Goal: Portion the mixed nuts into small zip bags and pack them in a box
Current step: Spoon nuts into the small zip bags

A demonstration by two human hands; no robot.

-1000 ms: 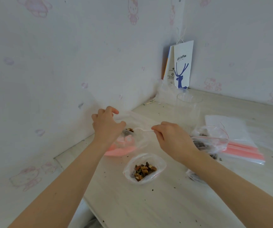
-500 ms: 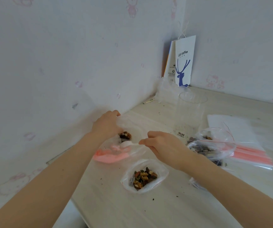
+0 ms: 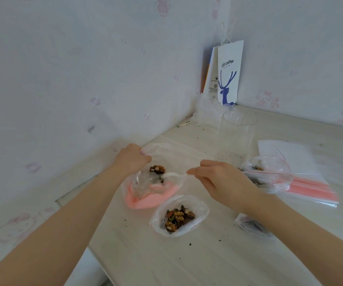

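Fingers of the left hand (image 3: 132, 159) curl round the nut bag (image 3: 172, 154) rim; right hand (image 3: 226, 182) fingers pinch a white spoon (image 3: 175, 175)

Soft, even daylight with faint shadows; the wide-angle view bends at its edges and looks slightly blurred throughout.

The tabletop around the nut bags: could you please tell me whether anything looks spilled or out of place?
Yes: dark crumbs lie scattered over the table, mostly in front of the open small bag of nuts and towards the far corner. It looks like minor spillage from portioning.
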